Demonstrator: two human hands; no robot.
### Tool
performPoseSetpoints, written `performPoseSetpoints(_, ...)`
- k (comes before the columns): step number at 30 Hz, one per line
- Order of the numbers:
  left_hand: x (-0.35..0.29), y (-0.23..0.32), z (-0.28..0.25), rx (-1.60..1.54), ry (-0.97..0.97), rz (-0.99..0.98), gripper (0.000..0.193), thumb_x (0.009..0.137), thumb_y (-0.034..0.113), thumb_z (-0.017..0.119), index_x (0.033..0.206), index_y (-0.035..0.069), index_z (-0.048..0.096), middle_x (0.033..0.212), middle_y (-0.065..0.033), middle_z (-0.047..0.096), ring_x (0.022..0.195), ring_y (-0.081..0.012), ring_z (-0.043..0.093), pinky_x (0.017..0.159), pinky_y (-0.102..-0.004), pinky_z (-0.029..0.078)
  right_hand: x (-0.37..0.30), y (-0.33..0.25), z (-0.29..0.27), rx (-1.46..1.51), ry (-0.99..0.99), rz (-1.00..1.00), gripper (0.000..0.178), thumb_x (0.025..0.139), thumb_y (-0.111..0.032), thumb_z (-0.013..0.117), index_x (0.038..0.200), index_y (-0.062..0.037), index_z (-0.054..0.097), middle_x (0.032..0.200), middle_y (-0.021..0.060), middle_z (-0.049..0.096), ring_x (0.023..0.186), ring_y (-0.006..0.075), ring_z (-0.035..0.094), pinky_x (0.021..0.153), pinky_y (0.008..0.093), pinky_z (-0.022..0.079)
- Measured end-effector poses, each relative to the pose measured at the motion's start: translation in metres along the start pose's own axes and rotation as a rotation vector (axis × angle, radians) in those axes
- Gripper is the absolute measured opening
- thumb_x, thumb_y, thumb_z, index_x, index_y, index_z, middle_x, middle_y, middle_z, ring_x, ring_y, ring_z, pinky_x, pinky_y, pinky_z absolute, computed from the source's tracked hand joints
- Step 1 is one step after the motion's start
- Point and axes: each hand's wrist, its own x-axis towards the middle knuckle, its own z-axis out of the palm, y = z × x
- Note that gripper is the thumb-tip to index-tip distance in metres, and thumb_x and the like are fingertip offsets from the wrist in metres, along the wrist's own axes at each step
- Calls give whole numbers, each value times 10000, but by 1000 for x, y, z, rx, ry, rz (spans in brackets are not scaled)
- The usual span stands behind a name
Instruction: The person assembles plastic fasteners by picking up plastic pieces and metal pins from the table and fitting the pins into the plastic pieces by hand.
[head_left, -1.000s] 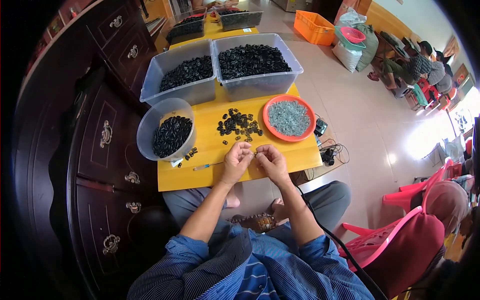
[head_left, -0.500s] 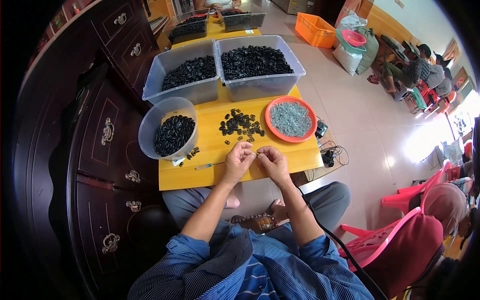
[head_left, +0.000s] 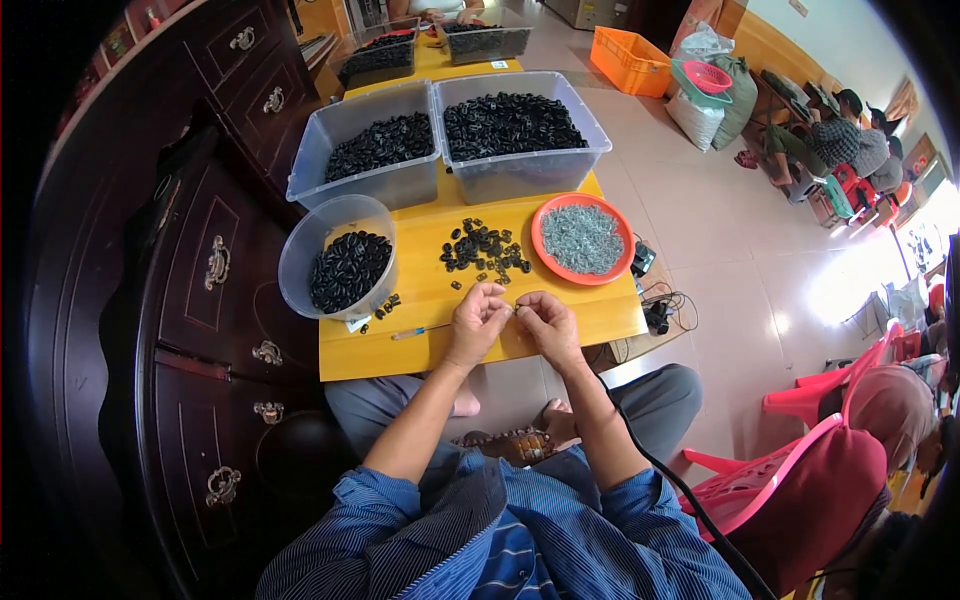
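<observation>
My left hand (head_left: 478, 325) and my right hand (head_left: 550, 328) meet fingertip to fingertip above the near edge of the yellow table (head_left: 425, 355). Both are closed in a pinch. A tiny dark piece shows at the right fingertips; what the left fingers hold is too small to make out. Just beyond lies a loose pile of small black oval plastic pieces (head_left: 482, 246). An orange-red plate (head_left: 541, 252) full of small clear or silvery parts stands to the right. At left is a round clear tub (head_left: 296, 268) of black pieces, with a thin pen-like tool (head_left: 410, 333) near it.
Two clear bins (head_left: 305, 165) (head_left: 595, 150) of black pieces stand behind, with more bins and a person farther off. Dark drawers (head_left: 190, 290) line the left. Cables (head_left: 672, 305) lie at right, near a pink chair (head_left: 760, 475). An orange crate (head_left: 630, 65) and seated people are beyond.
Almost nothing differs. Both hands keep their pinch in the same place, with only a slight shift at the right fingertips.
</observation>
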Motion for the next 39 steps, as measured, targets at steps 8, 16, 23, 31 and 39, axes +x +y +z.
performPoseSetpoints(8, 0, 0, 0, 12, -1, 12, 306, 906, -28, 645, 1187, 16, 533, 865, -7, 640, 731, -37, 587, 678, -194, 498, 1, 2, -1, -15, 4, -6, 103, 961, -64, 635, 1054, -20, 648, 821, -3, 652, 703, 73, 611, 657, 220, 497)
performPoseSetpoints(16, 0, -2, 2, -15, -2, 8, 305, 909, -26, 648, 1187, 16, 531, 865, -12, 647, 706, -27, 572, 637, -185, 476, 4, 11, -2, -4, 16, -30, 111, 965, -75, 633, 1056, -14, 650, 833, -4, 656, 705, 71, 617, 648, 220, 500)
performPoseSetpoints(23, 2, -11, -1, -22, -12, 17, 305, 908, -24, 650, 1188, 18, 534, 867, -13, 649, 713, -27, 575, 643, -184, 480, 6, 14, -3, -19, -1, -21, 108, 963, -77, 636, 1048, -12, 653, 840, -1, 657, 714, 71, 622, 655, 222, 507)
performPoseSetpoints(31, 2, -9, 1, -48, -3, -4, 308, 912, -22, 653, 1188, 24, 523, 867, -11, 644, 686, -30, 560, 618, -185, 468, 5, 12, -2, 32, 2, -16, 109, 954, -79, 642, 1041, -18, 666, 820, -15, 651, 692, 54, 587, 638, 216, 487)
performPoseSetpoints(39, 3, -14, 0, -12, -10, 19, 307, 923, -19, 645, 1194, 28, 507, 865, -8, 637, 680, -31, 547, 615, -183, 460, 4, 10, -3, 16, -12, -9, 102, 956, -81, 648, 1037, -23, 669, 819, -24, 646, 709, 49, 584, 652, 208, 483)
